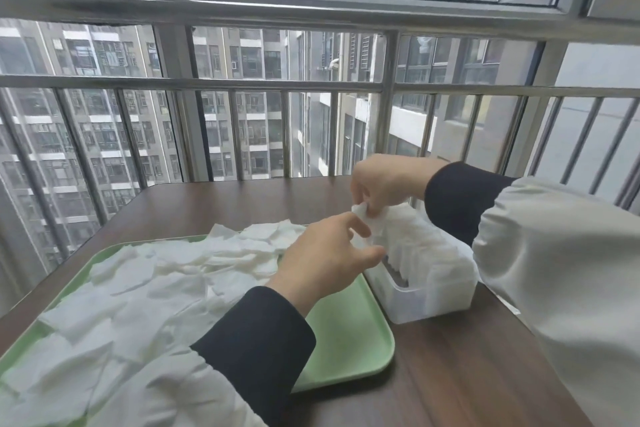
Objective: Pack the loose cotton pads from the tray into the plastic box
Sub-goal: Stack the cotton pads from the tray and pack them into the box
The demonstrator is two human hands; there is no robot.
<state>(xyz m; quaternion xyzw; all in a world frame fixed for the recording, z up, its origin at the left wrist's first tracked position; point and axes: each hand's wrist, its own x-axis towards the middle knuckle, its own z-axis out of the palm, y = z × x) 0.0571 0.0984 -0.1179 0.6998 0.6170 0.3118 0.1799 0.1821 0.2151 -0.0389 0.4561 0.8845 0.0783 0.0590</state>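
Plastic box (433, 298), below right hand (384, 184): packed pads (426, 246) stood on edge. Green tray (346, 333), beneath left hand (325, 256): loose pads (156, 281), heaped. Right hand pinched one raised pad (367, 218) over the box's far end; left hand's grasp could not be told.

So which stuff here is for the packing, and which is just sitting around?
For the job: loose cotton pads, green tray, plastic box, left hand, right hand pinching a pad.
Just there: table, window railing.

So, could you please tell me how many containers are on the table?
2. The green tray lies at left under loose cotton pads; the plastic box stands beside its right edge, packed with pads. Others may be hidden.
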